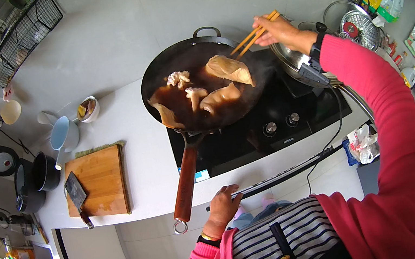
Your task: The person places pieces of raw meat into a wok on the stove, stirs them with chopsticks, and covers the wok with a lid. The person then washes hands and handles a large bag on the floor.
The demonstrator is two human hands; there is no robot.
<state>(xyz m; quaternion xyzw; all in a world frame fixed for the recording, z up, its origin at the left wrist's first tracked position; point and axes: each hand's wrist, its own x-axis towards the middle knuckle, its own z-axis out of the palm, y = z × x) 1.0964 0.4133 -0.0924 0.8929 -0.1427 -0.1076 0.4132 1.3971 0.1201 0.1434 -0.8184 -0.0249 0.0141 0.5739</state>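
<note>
My right hand [277,31] grips a pair of wooden chopsticks [248,43]. Their tips are at the rim side of a black wok [148,73], close to a large pale piece of food [228,69], perhaps meat; whether they touch it I cannot tell. Dark brown liquid [181,105] fills the wok's bottom, and several other pale pieces sit in it. The wok's reddish-brown wooden handle [186,182] juts out over the counter's front edge. My left hand [224,209] holds nothing, fingers loosely apart, near that edge and right of the handle.
The wok stands on a black glass cooktop [243,144] with two knobs. A lid [286,58] lies beneath my right forearm. A cleaver [75,190] rests on a wooden cutting board [96,181]. Behind it are a light-blue ladle [64,133] and a small bowl [88,109]. A cable crosses the cooktop's right side.
</note>
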